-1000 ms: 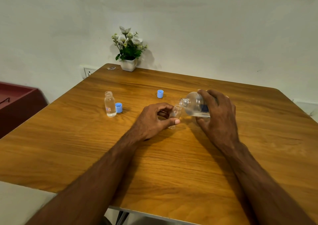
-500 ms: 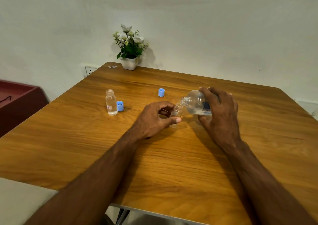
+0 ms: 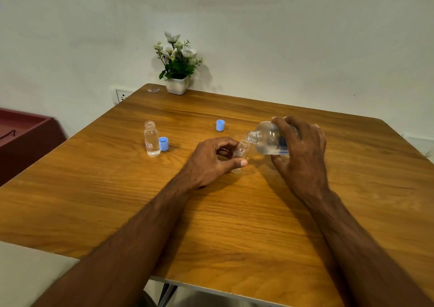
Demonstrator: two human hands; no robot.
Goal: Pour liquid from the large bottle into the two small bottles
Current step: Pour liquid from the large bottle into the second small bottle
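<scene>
My right hand (image 3: 303,151) grips the large clear bottle (image 3: 267,138), which lies tipped on its side with its open neck pointing left. Its mouth sits just above the mouth of a small clear bottle (image 3: 242,152), which leans slightly right on the wooden table (image 3: 234,224). My left hand (image 3: 211,161) holds that small bottle between thumb and fingers. A second small bottle (image 3: 151,140), uncapped and partly filled with clear liquid, stands upright at the left, apart from both hands.
A blue cap (image 3: 163,143) lies next to the second small bottle, and another blue cap (image 3: 220,125) sits farther back. A white pot of flowers (image 3: 177,71) stands at the far edge by the wall. A dark red cabinet (image 3: 25,133) is left of the table.
The large bottle has tipped a little more and its mouth has come closer over the small bottle. Both hands stay in nearly the same place.
</scene>
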